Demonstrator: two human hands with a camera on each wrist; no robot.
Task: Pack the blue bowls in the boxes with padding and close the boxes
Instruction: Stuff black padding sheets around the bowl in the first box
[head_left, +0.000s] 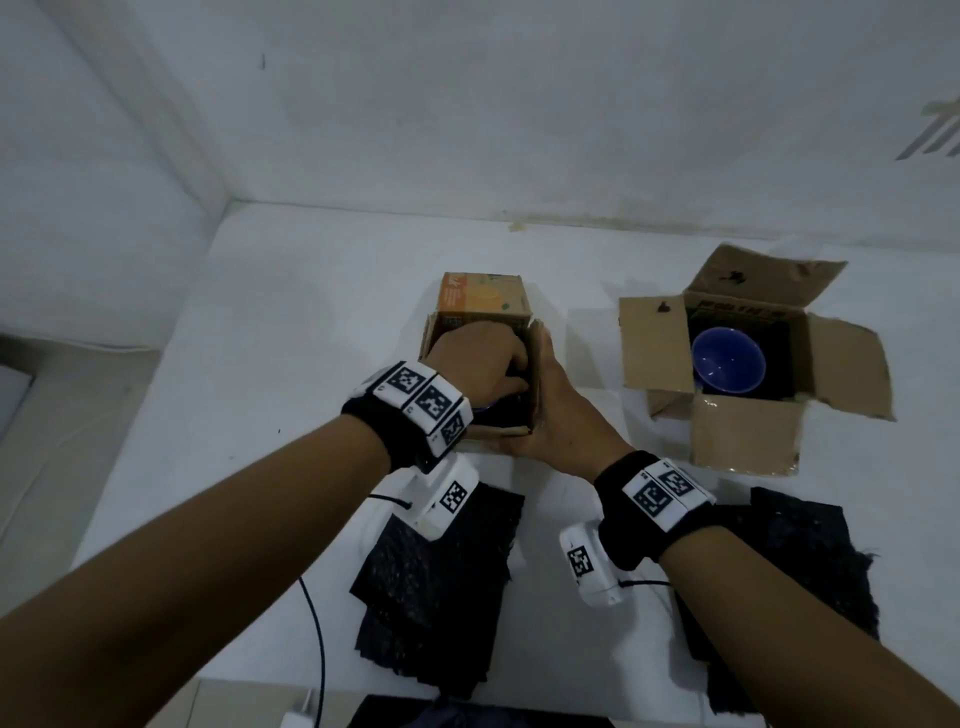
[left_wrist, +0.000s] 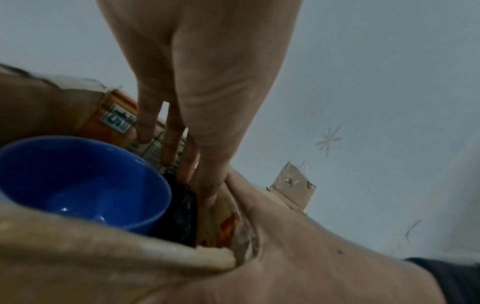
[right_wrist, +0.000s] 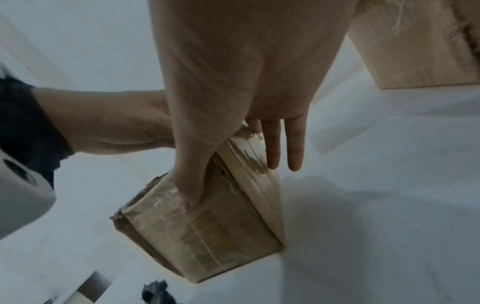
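Observation:
A small cardboard box (head_left: 485, 306) with an orange printed flap stands mid-table. Inside it sits a blue bowl (left_wrist: 78, 185), with black padding (left_wrist: 182, 211) wedged between the bowl and the right wall. My left hand (head_left: 498, 364) reaches into this box, and its straight fingers (left_wrist: 168, 148) press down on the padding's top edge. My right hand (head_left: 545, 395) lies flat against the outside of the box's right wall (right_wrist: 207, 226), thumb on the near face. To the right, a second box (head_left: 748, 441) has its flaps spread and holds another blue bowl (head_left: 727, 364) on dark padding.
Two loose black padding sheets lie near the table's front: one (head_left: 441, 587) under my left wrist, one (head_left: 795, 587) under my right forearm. A black cable (head_left: 317, 639) runs off the front edge. White walls close the table's back and left.

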